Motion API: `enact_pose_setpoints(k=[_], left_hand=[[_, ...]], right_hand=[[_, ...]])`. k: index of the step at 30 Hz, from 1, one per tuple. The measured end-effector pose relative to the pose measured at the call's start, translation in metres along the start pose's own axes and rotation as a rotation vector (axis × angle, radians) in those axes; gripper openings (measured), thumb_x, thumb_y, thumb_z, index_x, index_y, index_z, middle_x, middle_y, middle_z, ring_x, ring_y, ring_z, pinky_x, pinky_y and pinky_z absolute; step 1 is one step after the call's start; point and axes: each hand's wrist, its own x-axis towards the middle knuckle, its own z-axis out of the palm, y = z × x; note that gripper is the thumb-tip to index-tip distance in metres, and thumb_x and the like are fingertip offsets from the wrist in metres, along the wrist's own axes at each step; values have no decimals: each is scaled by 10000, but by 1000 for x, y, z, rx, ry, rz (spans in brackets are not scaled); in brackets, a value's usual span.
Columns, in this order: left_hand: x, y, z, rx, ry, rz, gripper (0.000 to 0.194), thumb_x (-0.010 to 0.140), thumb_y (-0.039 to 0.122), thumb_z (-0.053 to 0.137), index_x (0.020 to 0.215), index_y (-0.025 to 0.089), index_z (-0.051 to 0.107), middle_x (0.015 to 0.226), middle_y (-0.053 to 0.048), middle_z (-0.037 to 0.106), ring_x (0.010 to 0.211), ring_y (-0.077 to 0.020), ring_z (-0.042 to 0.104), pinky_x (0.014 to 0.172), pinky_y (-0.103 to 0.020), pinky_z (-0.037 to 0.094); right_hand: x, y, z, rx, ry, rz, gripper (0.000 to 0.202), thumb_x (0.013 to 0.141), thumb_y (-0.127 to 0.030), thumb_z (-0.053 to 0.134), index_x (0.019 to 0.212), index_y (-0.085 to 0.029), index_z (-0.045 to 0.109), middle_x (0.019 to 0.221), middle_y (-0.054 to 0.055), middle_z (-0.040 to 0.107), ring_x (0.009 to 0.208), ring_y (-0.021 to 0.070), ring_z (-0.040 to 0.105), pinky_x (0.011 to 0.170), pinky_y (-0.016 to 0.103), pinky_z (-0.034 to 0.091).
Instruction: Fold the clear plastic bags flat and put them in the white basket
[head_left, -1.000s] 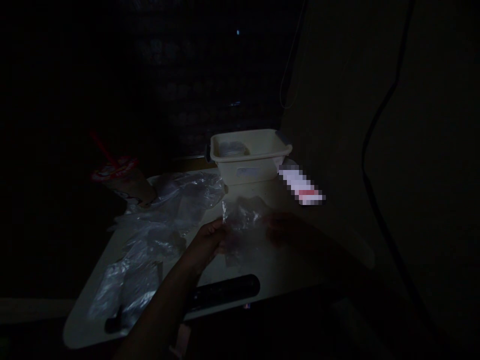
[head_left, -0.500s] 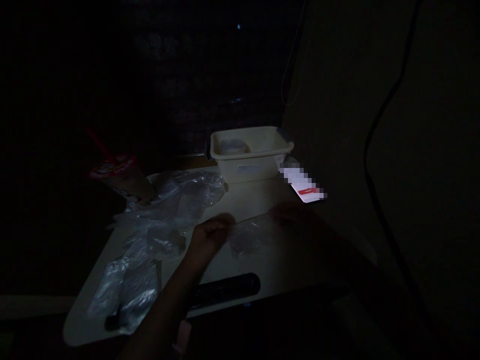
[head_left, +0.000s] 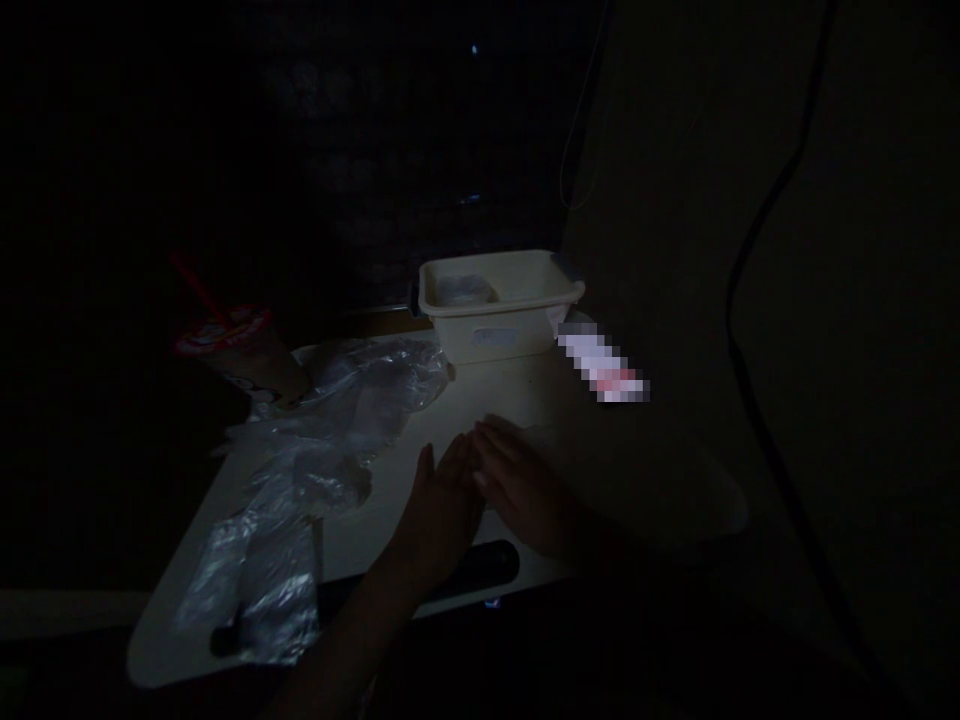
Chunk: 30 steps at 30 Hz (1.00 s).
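At far left, a cup with a red straw leans beside the crumpled clear plastic, which spreads down the left part of the pale worktop to a shiny folded piece near the front edge. Next comes the left hand, thumb apart from its other fingers, which meet the right hand's; a black strip shows beneath. Behind stands a cream bin holding a clear packet. The right hand has its fingers extended close together; in this gloom I cannot tell whether either hand pinches anything. Farther right lie a bright, pixelated slab and a dark cable.
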Motion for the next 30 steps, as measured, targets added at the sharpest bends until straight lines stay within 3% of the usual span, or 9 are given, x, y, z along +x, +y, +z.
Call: enact_pose_setpoints(k=[3,7,13,22,30], left_hand=[[-4,-1,3,46,-22,12,503,786,215,299,1268,146,171,1324,-87,234,1221,-212,128,946,-502,125],[-5,-1,4,113,-34,-4,534,773,223,300,1274,126,145,1329,-100,214,1224,-219,106,946,-499,112],[-5,0,-1,145,-43,-14,491,807,305,233,1240,73,237,1319,-132,225,1222,-223,118,943,-496,123],[-2,4,-2,135,-4,-34,459,833,304,194,1225,78,270,1309,-135,249,1215,-217,156,943,-495,125],[-4,3,-3,119,2,-23,454,830,280,209,1228,68,263,1308,-145,244,1213,-231,160,935,-505,138]], right_hand=[[-3,-6,9,-70,-108,-61,554,810,-386,270,1226,-20,289,1288,157,286,1207,215,174,987,371,212],[-7,0,14,-164,-158,-47,605,799,-440,257,1241,-27,261,1294,156,272,1210,226,162,992,402,158],[-14,16,12,-287,-147,-6,589,793,-451,262,1214,-43,317,1281,164,294,1196,245,201,969,440,158],[-25,41,-2,-375,-87,74,531,783,-373,324,1165,-6,373,1251,208,325,1177,268,239,934,457,195],[-28,71,-16,-390,-111,201,440,780,-345,332,1130,-94,426,1220,171,389,1142,272,304,898,508,197]])
